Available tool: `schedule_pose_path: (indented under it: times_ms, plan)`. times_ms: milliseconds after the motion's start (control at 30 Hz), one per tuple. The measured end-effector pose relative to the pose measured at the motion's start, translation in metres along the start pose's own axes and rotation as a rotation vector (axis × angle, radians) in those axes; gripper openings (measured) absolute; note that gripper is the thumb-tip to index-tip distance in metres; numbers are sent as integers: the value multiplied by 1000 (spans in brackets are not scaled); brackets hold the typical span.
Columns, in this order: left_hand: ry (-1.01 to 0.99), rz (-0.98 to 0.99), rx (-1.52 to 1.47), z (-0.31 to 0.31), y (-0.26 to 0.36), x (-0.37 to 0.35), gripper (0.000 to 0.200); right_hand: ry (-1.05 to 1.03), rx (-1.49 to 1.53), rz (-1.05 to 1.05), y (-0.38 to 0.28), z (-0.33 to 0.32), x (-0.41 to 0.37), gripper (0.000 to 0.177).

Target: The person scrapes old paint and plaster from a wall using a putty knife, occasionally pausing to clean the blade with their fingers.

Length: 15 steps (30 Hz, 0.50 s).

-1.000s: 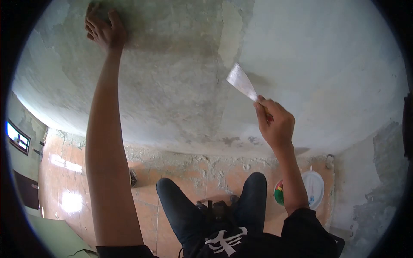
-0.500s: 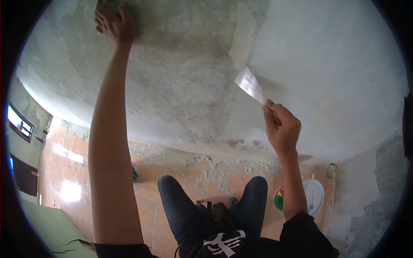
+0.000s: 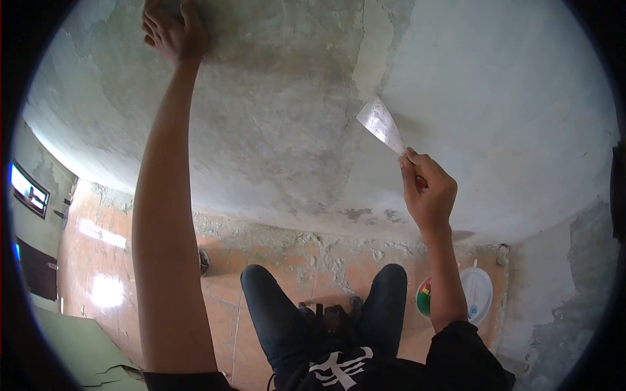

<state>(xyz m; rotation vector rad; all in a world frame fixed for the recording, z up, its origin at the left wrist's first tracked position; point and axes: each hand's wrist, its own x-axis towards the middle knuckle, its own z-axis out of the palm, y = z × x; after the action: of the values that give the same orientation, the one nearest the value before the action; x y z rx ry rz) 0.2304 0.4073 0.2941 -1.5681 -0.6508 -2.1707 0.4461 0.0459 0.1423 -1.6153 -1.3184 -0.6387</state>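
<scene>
My right hand [image 3: 430, 192] is closed round the handle of a putty knife [image 3: 381, 124], whose wide metal blade points up and left against the wall [image 3: 280, 130]. The blade lies at the border between the rough grey surface and the smoother pale coat, just below a light strip [image 3: 373, 58]. My left hand [image 3: 173, 32] rests on the wall at the upper left with its fingers apart and nothing in it.
Crumbled debris [image 3: 319, 254] lies along the foot of the wall on the tiled floor [image 3: 222, 326]. A white lid [image 3: 477, 296] and a colourful container [image 3: 424, 298] sit beside my right forearm. A window [image 3: 29, 188] is at the far left.
The putty knife's blade has shifted very slightly upward along the wall. My left hand stays in place.
</scene>
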Motion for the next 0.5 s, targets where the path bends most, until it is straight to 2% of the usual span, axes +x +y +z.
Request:
schedule_pose_path:
  times_ms: [167,300,400,500]
  plan:
    - [14,-12,-64,5,2,-4,43,-76,-30,43,-10,-3,-5,8]
    - [24,-5,-50,1,1,9,46,64,-26,21,-8,6,-2,8]
    - [-27,-11,-32,0,8,-4,46,-44,-50,24,-30,8,8,6]
    - [-14,6,-1,1,7,2,45,75,16,29,-10,9,-6,8]
